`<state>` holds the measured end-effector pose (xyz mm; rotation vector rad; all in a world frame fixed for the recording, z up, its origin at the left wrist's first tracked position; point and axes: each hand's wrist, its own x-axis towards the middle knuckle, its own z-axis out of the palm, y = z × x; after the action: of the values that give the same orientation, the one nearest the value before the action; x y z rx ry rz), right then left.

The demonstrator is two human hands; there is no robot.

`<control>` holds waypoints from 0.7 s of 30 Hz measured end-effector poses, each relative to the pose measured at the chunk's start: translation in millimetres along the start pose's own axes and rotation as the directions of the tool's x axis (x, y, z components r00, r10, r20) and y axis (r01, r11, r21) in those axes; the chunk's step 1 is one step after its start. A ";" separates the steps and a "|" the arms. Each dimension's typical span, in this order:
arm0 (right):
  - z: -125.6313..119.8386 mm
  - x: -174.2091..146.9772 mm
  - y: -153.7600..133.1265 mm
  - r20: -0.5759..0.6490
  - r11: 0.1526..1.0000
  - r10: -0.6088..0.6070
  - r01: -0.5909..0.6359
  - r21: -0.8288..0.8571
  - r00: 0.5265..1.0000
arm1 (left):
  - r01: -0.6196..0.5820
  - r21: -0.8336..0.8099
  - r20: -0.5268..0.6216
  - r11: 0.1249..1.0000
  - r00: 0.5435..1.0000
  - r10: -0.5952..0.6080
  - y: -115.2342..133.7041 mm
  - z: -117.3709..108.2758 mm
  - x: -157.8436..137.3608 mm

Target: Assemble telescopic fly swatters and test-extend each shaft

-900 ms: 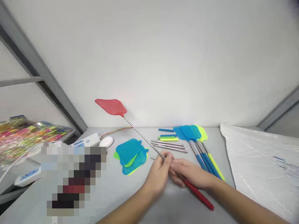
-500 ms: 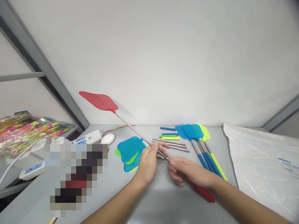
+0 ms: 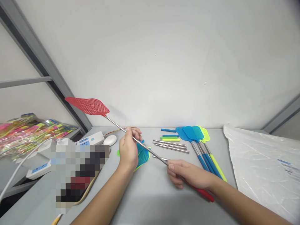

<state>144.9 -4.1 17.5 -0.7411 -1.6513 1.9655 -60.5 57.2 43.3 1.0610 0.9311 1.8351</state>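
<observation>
A red fly swatter (image 3: 90, 106) with a long metal rod is held slantwise above the table, its mesh head up at the left. My left hand (image 3: 129, 148) is closed around the upper part of the rod. Lower down, my right hand (image 3: 185, 173) grips the rod near the red handle, which sticks out beneath the palm. Beyond my left hand, partly hidden by it, lie loose blue and green swatter heads (image 3: 143, 157). Several bare metal rods (image 3: 172, 147) rest on the table between the hands and the wall.
Blue and green handle sleeves (image 3: 171, 139) lie behind the rods. Assembled blue and yellow-green swatters (image 3: 193, 134) are fanned out at the right, beside a white plastic bag (image 3: 262, 168). At left are a power strip (image 3: 90, 139), a white round object (image 3: 110, 140) and packaged goods (image 3: 35, 129).
My left hand has slid up the rod towards the swatter's head, moving left. The red head has shifted left and slightly lower. My right hand stays nearly in place.
</observation>
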 end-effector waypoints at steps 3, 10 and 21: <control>-1.2 0.5 7.0 -0.047 0.999 0.014 -0.013 0.029 0.999 | 0.082 -0.006 0.037 0.997 0.996 -0.082 -6.3 -0.3 -5.4; -5.5 4.7 16.7 -0.127 0.994 -0.045 0.058 0.096 0.991 | 0.179 0.238 0.383 0.954 0.886 -0.262 -25.6 17.8 -58.5; -7.5 8.2 6.4 -0.070 0.992 -0.038 0.046 0.116 0.997 | 0.147 0.129 0.346 0.981 0.920 -0.184 -16.0 22.2 -61.7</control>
<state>143.7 5.8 9.3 -0.7148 -1.4868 1.9672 -16.0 13.0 18.3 1.2849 0.8702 1.4069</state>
